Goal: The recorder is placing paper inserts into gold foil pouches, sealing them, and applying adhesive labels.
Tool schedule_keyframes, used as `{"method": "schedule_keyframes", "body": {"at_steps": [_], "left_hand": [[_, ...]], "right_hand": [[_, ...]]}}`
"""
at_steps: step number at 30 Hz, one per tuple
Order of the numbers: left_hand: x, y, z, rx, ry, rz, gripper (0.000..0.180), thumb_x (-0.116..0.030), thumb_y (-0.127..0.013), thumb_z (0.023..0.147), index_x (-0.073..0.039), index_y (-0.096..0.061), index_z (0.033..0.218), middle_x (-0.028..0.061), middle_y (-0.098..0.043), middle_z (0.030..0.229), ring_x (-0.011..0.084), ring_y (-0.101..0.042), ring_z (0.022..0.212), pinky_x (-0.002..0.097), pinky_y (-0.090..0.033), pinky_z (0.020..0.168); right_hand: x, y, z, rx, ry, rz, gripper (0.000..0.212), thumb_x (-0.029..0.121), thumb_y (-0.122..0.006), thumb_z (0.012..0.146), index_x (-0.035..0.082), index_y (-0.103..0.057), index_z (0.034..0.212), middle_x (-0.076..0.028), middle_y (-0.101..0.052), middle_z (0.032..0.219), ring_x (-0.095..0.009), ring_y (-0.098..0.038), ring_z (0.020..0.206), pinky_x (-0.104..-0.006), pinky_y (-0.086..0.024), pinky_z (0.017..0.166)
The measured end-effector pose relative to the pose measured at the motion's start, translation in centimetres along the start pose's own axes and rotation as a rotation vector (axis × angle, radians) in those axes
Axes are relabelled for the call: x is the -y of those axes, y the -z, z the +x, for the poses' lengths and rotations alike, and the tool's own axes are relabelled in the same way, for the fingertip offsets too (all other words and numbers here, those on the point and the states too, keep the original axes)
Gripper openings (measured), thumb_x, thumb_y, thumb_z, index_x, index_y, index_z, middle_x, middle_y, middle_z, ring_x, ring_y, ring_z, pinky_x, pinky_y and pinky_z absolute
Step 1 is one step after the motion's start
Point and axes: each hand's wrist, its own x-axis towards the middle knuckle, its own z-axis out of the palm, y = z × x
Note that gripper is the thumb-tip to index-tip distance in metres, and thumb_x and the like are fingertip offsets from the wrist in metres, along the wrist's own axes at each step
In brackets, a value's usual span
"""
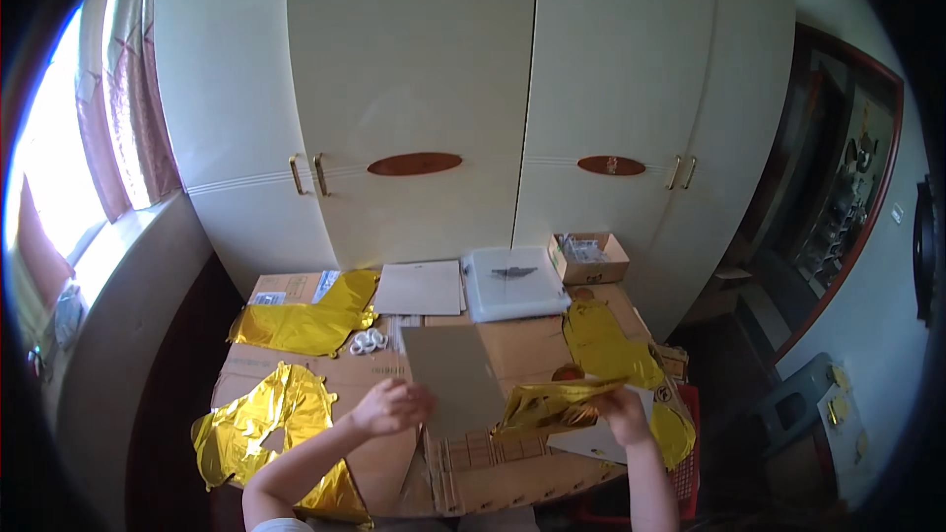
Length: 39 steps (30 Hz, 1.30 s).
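Note:
My right hand (625, 416) is closed on one end of a folded gold foil balloon (552, 406), flat and without air, which stretches leftward from it above the table. My left hand (392, 408) is raised by the left edge of a grey card sheet (448, 374), with its fingers curled together. Whether anything is between those fingers is too small to see. Another pale sheet (583, 441) lies partly under the balloon and my right hand. On the left, a large flat gold foil balloon (296, 404) with a hole in it spreads below my left forearm.
Flattened cardboard (522, 478) covers the table. At the back are another gold foil balloon (291, 327), white rings (368, 342), stacked pale sheets (421, 289), a translucent white pack (515, 298) and an open box (589, 256). More gold foil (611, 345) lies right, near a red basket (687, 463).

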Motion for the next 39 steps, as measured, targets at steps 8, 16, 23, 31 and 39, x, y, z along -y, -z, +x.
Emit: {"method": "schedule_keyframes", "body": {"at_steps": [8, 16, 23, 31, 39], "left_hand": [[-10.6, 0.8, -4.8, 0.151, 0.277, -0.180, 0.040, -0.018, -0.067, 0.072, -0.024, -0.071, 0.111, -0.0052, -0.058, 0.076, 0.0119, -0.058, 0.067, 0.0287, -0.046, 0.058], [-12.7, 1.0, -6.1, 0.160, 0.806, -0.576, 0.029, -0.006, -0.060, 0.085, -0.011, -0.069, 0.112, 0.0085, -0.072, 0.095, 0.0206, -0.071, 0.085, 0.0321, -0.056, 0.074], [-13.2, -3.2, -8.4, -0.215, 1.380, -1.325, 0.031, -0.006, -0.057, 0.092, -0.007, -0.059, 0.123, 0.0050, -0.066, 0.097, 0.0127, -0.063, 0.087, 0.0259, -0.050, 0.076], [-11.5, -2.1, -3.9, -0.284, 1.814, -1.526, 0.027, -0.013, -0.061, 0.093, -0.002, -0.055, 0.117, 0.0026, -0.060, 0.096, 0.0099, -0.059, 0.087, 0.0248, -0.050, 0.071], [-10.8, -2.8, -3.4, -0.129, 1.734, -1.591, 0.031, -0.010, -0.063, 0.092, 0.000, -0.056, 0.121, 0.0067, -0.065, 0.103, 0.0127, -0.065, 0.087, 0.0252, -0.054, 0.073]], "right_hand": [[-1.2, -2.3, 5.3, 0.695, -0.364, -0.214, 0.026, 0.008, -0.061, 0.095, 0.000, -0.064, 0.119, -0.001, -0.068, 0.107, -0.009, -0.059, 0.098, -0.0279, -0.047, 0.090], [-4.3, -9.5, 11.7, 1.172, -0.691, -0.148, 0.031, 0.010, -0.059, 0.096, 0.000, -0.060, 0.125, 0.000, -0.068, 0.105, -0.007, -0.062, 0.093, -0.0243, -0.051, 0.082], [-9.4, -13.6, 16.0, 1.432, -0.743, -0.291, 0.026, 0.011, -0.058, 0.097, -0.002, -0.061, 0.119, -0.001, -0.068, 0.104, -0.007, -0.062, 0.090, -0.0251, -0.051, 0.081], [-11.5, -16.3, 18.5, 1.465, -0.701, -0.426, 0.019, 0.016, -0.061, 0.096, -0.001, -0.063, 0.105, 0.002, -0.066, 0.091, -0.006, -0.060, 0.083, -0.0252, -0.049, 0.074], [-12.4, -17.8, 19.7, 1.483, -0.513, -0.529, 0.023, 0.025, -0.067, 0.092, 0.002, -0.063, 0.096, 0.004, -0.061, 0.079, -0.007, -0.054, 0.071, -0.0267, -0.044, 0.063]]}}
